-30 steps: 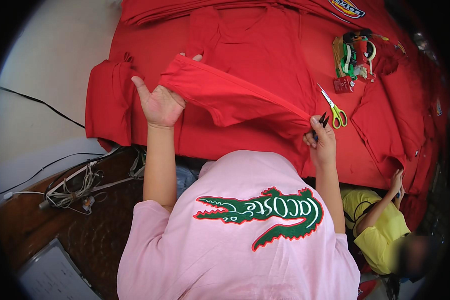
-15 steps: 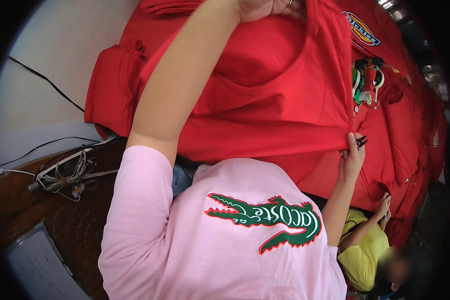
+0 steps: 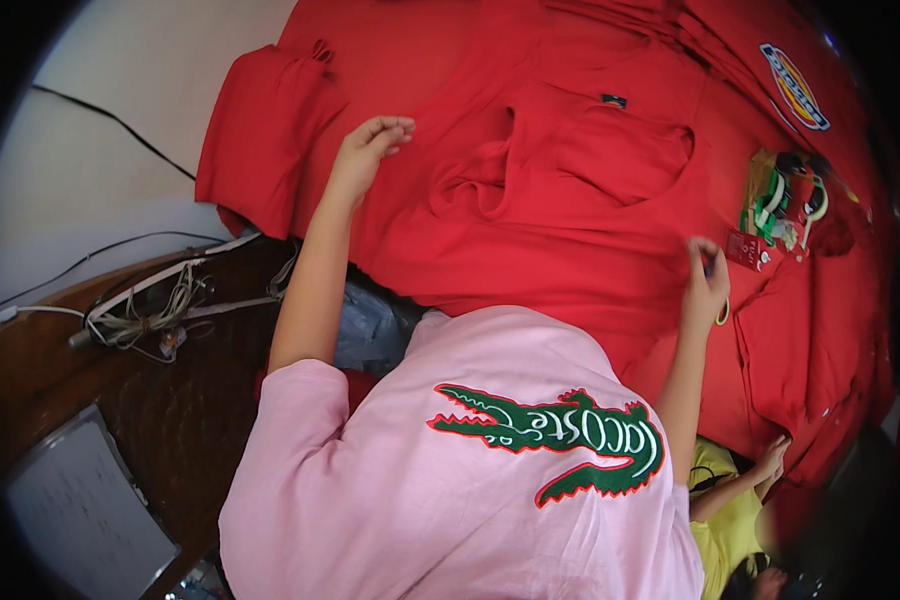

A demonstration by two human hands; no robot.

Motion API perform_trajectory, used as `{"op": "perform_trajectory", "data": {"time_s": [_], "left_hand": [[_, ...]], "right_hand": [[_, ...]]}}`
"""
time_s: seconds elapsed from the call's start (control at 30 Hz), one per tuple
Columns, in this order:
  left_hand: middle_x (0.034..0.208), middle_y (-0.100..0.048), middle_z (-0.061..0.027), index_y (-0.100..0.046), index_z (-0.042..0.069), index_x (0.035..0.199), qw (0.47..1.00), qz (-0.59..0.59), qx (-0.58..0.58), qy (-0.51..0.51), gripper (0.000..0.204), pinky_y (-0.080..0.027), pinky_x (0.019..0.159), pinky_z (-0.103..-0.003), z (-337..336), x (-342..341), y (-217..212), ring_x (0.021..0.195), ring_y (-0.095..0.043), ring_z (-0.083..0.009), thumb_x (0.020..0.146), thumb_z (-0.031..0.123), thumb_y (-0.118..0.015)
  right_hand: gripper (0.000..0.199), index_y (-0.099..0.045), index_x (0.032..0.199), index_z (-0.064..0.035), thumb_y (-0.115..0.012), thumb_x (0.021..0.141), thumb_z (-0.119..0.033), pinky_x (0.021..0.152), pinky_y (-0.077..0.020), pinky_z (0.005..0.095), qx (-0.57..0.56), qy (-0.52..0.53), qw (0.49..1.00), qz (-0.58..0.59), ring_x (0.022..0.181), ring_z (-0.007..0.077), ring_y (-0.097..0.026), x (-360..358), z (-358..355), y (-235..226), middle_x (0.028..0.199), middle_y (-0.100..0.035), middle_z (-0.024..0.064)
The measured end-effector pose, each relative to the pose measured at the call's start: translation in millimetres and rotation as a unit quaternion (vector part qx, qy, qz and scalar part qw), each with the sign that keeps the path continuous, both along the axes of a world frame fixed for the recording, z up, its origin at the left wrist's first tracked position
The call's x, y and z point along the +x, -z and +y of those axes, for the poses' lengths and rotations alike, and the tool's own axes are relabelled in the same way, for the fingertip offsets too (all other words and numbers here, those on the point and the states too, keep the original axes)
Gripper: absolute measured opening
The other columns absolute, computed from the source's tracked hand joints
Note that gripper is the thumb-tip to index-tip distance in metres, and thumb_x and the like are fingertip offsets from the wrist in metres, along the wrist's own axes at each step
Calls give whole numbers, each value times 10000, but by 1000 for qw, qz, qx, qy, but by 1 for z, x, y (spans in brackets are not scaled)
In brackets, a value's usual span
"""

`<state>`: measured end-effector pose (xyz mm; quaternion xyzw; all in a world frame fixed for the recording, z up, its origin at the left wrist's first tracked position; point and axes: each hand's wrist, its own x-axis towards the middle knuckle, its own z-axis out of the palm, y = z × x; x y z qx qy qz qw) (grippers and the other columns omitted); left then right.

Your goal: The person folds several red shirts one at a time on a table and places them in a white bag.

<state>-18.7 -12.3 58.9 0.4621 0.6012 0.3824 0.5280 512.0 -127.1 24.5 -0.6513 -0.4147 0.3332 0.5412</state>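
Observation:
A red sleeveless garment (image 3: 570, 250) lies spread in front of me, its scooped neckline rumpled and a small dark label (image 3: 614, 101) inside the neck. My left hand (image 3: 375, 150) hovers over the red cloth at its left, fingers loosely bent, with nothing seen in them. At the garment's right side, my right hand (image 3: 708, 285) is closed around small thread snips. Only a dark bit between the fingers and a yellow-green loop (image 3: 724, 312) below the palm show of them; the rest is hidden and slightly blurred.
Folded red cloth (image 3: 255, 140) lies at the left. A box of tape rolls and small tools (image 3: 785, 205) stands on the right, near a red cloth with a colourful patch (image 3: 795, 88). Tangled cables (image 3: 155, 315) lie lower left. A co-worker in yellow (image 3: 725, 520) sits lower right.
My left hand has let go of the raised garment and come down toward me. The garment now lies flat with its label showing. My right hand has released its edge, keeping the snips.

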Motion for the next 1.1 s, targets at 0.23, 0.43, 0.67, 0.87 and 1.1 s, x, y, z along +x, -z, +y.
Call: {"op": "perform_trajectory", "data": {"time_s": [0.23,0.43,0.67,0.87,1.1], "left_hand": [[1459,-597,-102,-737,90,1227,972,123,139,143,407,-472,1052,-319,-68,12,13,1322,-565,-190,905,-58,-539],[1499,-539,-128,-723,72,1108,875,410,170,194,237,-409,1139,-432,-69,36,15,1332,-533,-359,878,33,-680],[1144,-721,-62,-664,66,936,978,11,43,203,152,-445,1031,-338,-47,37,-21,1124,-617,-166,949,197,-742],[925,-658,88,-674,117,882,957,-225,-63,173,182,-444,857,-211,-36,69,-38,897,-568,-13,1017,238,-690],[901,-650,84,-664,119,918,958,-211,-44,190,92,-451,827,-202,-50,70,-39,854,-570,-26,963,133,-743]], "right_hand": [[466,-627,1354,-33,-777,930,-154,502,-338,203,-130,-140,957,220,543,26,-395,-173,113,-27,1010,-752,18],[314,-703,1229,-40,-779,947,-156,520,-369,234,-122,-212,911,332,539,47,-395,-167,134,-40,788,-573,-51],[168,-671,1167,-70,-669,1005,-24,540,-350,237,95,-16,938,334,490,45,-359,7,106,-117,871,-656,-35],[144,-671,1151,-81,-673,1011,-45,545,-364,245,72,108,920,369,483,57,-355,34,34,-107,852,-631,-35],[246,-632,1247,-63,-693,1009,-77,562,-381,241,59,141,898,413,497,59,-354,31,-3,-81,799,-589,-29]]}}
